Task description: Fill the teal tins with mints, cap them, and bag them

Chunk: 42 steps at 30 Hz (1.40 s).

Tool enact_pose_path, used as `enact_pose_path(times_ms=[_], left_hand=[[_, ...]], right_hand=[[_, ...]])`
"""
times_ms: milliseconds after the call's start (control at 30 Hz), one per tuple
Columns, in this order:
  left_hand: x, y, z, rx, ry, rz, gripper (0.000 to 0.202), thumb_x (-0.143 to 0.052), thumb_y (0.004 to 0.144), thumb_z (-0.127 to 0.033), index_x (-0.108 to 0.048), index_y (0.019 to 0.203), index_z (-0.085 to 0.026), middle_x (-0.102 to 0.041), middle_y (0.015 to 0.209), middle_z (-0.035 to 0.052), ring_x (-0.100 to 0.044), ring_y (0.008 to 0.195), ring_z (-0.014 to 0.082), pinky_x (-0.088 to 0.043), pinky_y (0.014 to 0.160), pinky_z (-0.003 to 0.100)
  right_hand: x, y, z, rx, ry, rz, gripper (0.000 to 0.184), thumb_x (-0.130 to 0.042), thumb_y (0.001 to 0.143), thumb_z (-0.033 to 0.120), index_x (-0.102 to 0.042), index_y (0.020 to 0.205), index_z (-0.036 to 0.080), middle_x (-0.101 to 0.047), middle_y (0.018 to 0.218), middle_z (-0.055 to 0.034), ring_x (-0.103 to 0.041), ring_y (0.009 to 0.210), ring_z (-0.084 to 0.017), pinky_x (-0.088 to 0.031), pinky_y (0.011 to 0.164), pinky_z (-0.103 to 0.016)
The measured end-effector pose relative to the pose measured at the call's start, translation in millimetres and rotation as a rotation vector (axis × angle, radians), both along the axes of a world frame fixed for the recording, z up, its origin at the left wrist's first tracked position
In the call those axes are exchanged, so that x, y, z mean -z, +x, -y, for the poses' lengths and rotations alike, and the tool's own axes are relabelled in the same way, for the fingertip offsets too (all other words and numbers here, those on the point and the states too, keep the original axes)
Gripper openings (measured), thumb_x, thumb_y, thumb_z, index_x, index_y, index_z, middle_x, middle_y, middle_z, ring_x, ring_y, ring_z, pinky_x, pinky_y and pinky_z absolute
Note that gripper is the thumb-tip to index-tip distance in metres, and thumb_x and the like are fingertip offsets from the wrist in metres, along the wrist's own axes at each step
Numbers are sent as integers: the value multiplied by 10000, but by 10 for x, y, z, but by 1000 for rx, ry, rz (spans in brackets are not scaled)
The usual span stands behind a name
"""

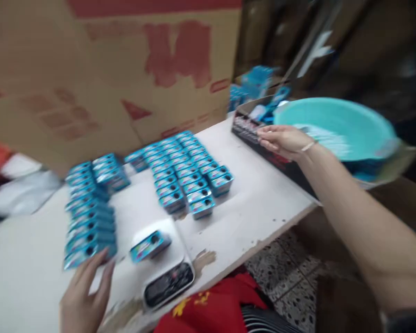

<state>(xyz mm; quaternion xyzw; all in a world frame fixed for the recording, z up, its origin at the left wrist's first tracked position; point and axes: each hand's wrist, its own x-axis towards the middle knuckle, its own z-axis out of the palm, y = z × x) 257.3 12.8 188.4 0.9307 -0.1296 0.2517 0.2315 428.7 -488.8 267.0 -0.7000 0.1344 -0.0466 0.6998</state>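
The picture is smeared by motion. My left hand (86,291) rests at the near end of a row of small blue packets (90,217), fingers spread and touching the nearest one. My right hand (284,140) reaches out to the far right, fingers loosely curled on the edge of a dark cardboard tray (263,138); nothing shows in its grip. One blue packet (149,245) lies on a small white scale (164,266) near the table's front edge. A second block of blue packets (187,171) stands in rows in the middle of the white table (256,208).
A large brown cardboard box (118,69) with red print stands behind the packets. A turquoise basin (339,127) sits at the right beyond the tray. More blue packets (256,85) lie behind it. A speckled floor and red cloth (215,307) show below the table edge.
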Motion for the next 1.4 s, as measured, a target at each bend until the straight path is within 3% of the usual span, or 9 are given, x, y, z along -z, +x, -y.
enact_pose_path(times_ms=[100,200,300,400,500,600,767,1067,1400], left_hand=[[104,-300,-133,-107,22,-62,265,-537,921,-349,-591,1132,-199,-643,981,68,-628,848,195,-504,786,342],[266,-475,-156,-143,-39,-106,249,-527,925,-333,-587,1116,-185,-639,978,66,-634,840,185,-502,795,331],[427,-675,-154,-152,-93,-128,235,-527,923,-335,-597,1085,-180,-648,971,65,-641,846,183,-506,790,318],[560,-855,-194,-158,-129,-154,233,-525,922,-347,-611,1059,-180,-666,960,67,-647,867,194,-512,794,323],[640,-948,-248,-168,-167,-173,241,-519,920,-366,-624,1030,-179,-680,963,74,-651,883,203,-516,801,331],[662,-958,-274,-173,-198,-191,252,-521,917,-379,-630,1023,-179,-681,959,73,-649,878,199,-513,810,334],[661,-906,-252,-174,-224,-214,260,-504,921,-387,-634,1000,-176,-681,950,74,-643,873,190,-507,816,328],[953,-940,-329,-248,-278,-315,310,-491,906,-437,-646,978,-177,-692,947,74,-646,864,193,-519,812,328],[935,-875,-338,-260,-292,-341,328,-497,897,-444,-658,958,-164,-700,947,77,-649,862,192,-525,793,320]], right_hand=[[49,-272,-964,-406,24,-93,66,-684,771,131,-648,812,167,-614,610,7,-517,471,-59,-353,419,-176],[71,-642,-1886,-830,-114,-74,32,-622,831,164,-635,804,176,-521,482,58,-465,413,-76,-369,424,-206],[129,-852,-2523,-1018,-435,8,102,-600,808,69,-645,771,152,-522,493,55,-494,438,-86,-397,490,-223],[219,-908,-2800,-1077,-802,111,96,-637,784,58,-684,782,142,-636,643,-12,-586,604,-122,-404,582,-224],[300,-918,-2861,-1081,-1036,181,129,-659,785,94,-710,890,150,-705,853,-78,-625,808,-179,-394,636,-229],[339,-933,-2871,-1104,-1138,183,210,-630,811,113,-697,1007,144,-711,932,-106,-626,856,-200,-388,649,-239],[324,-959,-2889,-1101,-1180,188,151,-573,829,68,-710,849,129,-714,868,-105,-617,809,-185,-385,660,-245],[315,-885,-2528,-914,-800,203,142,-579,861,180,-643,735,168,-608,571,14,-548,583,-123,-386,597,-246],[349,-953,-2394,-943,-731,101,175,-565,884,289,-584,768,158,-563,523,38,-465,485,-84,-326,505,-225]])
